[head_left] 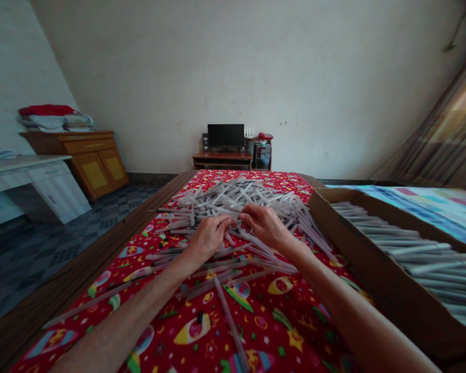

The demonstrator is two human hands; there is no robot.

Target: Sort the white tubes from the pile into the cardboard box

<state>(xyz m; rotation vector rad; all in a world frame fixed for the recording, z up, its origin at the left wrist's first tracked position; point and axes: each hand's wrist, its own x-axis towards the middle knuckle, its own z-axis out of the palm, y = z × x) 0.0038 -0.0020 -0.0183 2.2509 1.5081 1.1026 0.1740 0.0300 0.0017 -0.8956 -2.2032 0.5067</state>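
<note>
Both my hands meet at the near edge of a big loose heap of pale translucent plastic tubes point(241, 194). My left hand point(209, 235) has its fingers pinched together, touching the end of a tube. Close beside it, my right hand point(264, 224) is also pinched, its fingertips near the same spot. What exactly sits between the fingertips is too small to make out. More tubes lie scattered under my wrists, and one single tube point(231, 321) points toward me. A small black piece point(200, 317) rests on the red patterned cloth point(264, 316).
To the right stands a long cardboard box point(357, 264) holding many stacked tubes point(419, 248). Beyond it is a checked bedspread point(419, 199). A wooden edge point(101, 264) runs along the left side. A desk with a monitor point(226, 135) is against the far wall.
</note>
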